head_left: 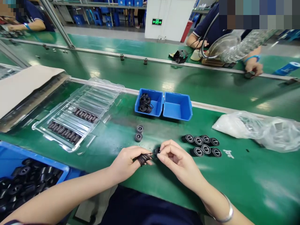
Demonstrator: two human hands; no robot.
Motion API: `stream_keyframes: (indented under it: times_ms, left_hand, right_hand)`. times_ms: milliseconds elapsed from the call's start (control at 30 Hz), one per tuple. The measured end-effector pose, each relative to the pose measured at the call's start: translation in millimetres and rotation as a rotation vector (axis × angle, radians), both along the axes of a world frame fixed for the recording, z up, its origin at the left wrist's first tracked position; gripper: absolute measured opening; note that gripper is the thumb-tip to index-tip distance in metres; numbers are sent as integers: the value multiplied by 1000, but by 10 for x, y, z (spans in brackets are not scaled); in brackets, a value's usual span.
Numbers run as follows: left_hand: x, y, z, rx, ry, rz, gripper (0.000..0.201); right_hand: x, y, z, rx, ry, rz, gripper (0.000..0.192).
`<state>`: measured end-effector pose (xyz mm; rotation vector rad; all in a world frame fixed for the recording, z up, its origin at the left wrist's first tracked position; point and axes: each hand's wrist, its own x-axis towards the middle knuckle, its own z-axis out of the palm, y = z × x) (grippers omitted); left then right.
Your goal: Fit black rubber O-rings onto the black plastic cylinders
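Green desk [257,187] spreads all around our ring bin [157,103], a small blue box that carries a heap of thin black rings [145,103]; far behind it, a lit exit sign [157,22] shows on a white wall [170,15]. Just beside the ring bin on its right we have a second blue bin [177,107]. In front of the ring bin, two round parts [138,137] sit one behind the other, and nearer to us come our hands, close together but apart. Our left hand [126,162] is clamped, thumb against fingers, on a bundle of black rings [143,159]. Our right hand [178,161] bends its fingertips to a black round part [156,151], in front of the ring bin; we cannot tell whether they pinch the part itself or a ring. Right of the ring bin and nearer us, seven similar parts [206,149] stand clustered, with a clear plastic bag [234,125] farther right. Left of the ring bin lies a clear tray [98,93] with two rows of dark pieces [64,132].
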<state>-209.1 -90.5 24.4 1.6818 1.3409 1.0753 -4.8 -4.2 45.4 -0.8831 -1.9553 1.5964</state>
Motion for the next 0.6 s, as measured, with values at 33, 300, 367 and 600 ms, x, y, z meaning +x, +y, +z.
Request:
stream_keyframes:
  times_ms: [33, 300, 367, 600]
  left_hand:
    - [-1, 4, -7, -2, -1, 6, 16]
    - [-36, 27, -65, 82, 114, 25, 12]
    - [-39, 21, -94, 145, 162, -20, 14]
    - [-49, -7, -159, 448, 459, -161, 28]
  right_hand:
    - [6, 14, 3, 0, 5, -28, 20]
    - [17, 120, -99, -133, -60, -99, 29]
    - [6, 115, -149, -135, -63, -106, 29]
    - [22, 118, -245, -253, -70, -113, 30]
